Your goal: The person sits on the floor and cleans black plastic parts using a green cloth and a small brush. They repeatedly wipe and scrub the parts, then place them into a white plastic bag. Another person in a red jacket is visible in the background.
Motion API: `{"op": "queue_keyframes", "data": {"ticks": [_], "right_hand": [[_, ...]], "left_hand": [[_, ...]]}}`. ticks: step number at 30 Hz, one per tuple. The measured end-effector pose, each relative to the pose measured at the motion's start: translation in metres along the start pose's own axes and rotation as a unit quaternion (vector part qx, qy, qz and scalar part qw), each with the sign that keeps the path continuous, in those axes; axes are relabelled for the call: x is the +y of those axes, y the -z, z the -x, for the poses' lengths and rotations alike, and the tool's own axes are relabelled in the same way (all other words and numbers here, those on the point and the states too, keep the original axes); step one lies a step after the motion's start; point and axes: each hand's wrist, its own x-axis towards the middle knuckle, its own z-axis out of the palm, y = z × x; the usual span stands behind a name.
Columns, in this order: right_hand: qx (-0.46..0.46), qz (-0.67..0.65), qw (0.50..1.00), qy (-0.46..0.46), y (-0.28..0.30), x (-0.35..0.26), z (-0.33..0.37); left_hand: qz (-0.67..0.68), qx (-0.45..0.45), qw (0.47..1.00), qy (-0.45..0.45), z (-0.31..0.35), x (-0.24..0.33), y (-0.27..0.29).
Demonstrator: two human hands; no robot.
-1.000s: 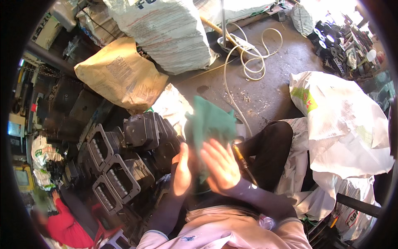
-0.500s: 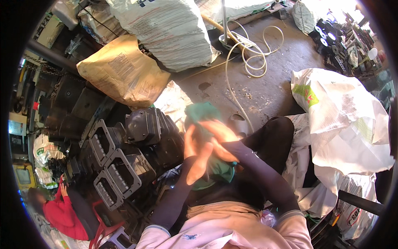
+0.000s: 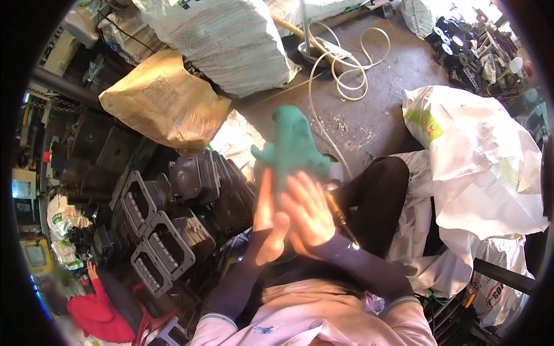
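Note:
In front of my lap, a crumpled green cloth [image 3: 294, 144] stretches forward past my fingertips, slightly blurred. My left hand [image 3: 267, 216] is open, its thumb up and its straight fingers reaching the near edge of the cloth. Close beside it, my right hand [image 3: 309, 210] is open too, with fingers spread flat and tips against the cloth. Whether the cloth is pinched between the palms is hidden. By my right wrist, a screwdriver-like tool with a yellow handle [image 3: 335, 209] lies next to my dark trouser leg.
Black metal housings with open frames [image 3: 172, 245] are stacked at left. A brown paper sack [image 3: 164, 101] and a large white sack [image 3: 225, 43] stand beyond. A pale hose [image 3: 314, 109] coils on the floor. White sacks [image 3: 473, 167] are at right. A person in red [image 3: 101, 311] sits lower left.
The green cloth has moved forward, out from around my hands. My fingers have straightened and spread, and the yellow-handled tool has come into view.

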Motion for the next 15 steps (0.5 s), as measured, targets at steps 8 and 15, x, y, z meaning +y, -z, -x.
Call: {"op": "queue_keyframes", "data": {"ticks": [8,15], "right_hand": [[-0.134,-0.17,0.96,-0.176,-0.007,0.065,-0.04],[-0.041,-0.559,0.792,-0.244,-0.013,0.123,-0.017]], "left_hand": [[-0.034,-0.025,0.999,-0.003,0.008,-0.022,0.007],[0.014,0.105,0.994,0.004,0.018,-0.008,0.06]]}}
